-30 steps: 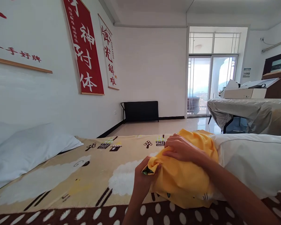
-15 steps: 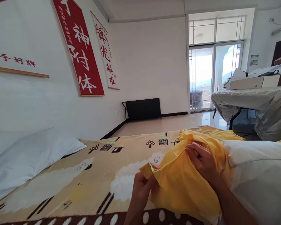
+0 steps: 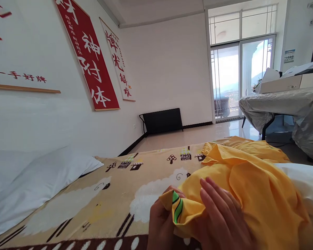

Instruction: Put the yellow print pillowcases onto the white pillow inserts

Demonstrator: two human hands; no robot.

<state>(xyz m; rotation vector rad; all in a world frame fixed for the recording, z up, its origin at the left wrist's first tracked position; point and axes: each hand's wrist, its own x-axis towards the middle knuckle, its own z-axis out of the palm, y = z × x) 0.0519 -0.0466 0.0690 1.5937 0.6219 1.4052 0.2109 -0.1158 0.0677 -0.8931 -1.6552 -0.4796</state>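
Observation:
A yellow pillowcase (image 3: 261, 187) with a green and black striped patch showing at its turned edge lies bunched toward the right. My left hand (image 3: 160, 218) grips that edge near the front of the bed. Beside it, my right hand (image 3: 221, 211) rests against the cloth, its fingers stretched out and its thumb hidden. Part of a white pillow (image 3: 302, 180) emerges at the right of the pillowcase; how much of it lies under the cloth I cannot tell.
A beige blanket (image 3: 94, 205) with sheep figures covers the bed. At the left lies another white pillow (image 3: 54, 177). Beyond are a black folded panel (image 3: 161, 121) by the wall and a plastic-covered table (image 3: 284, 100) carrying an open box (image 3: 281, 83).
My right hand has let go of its pinch higher on the cloth and come down beside my left. The pillowcase now spreads further right over the pillow, and more green shows.

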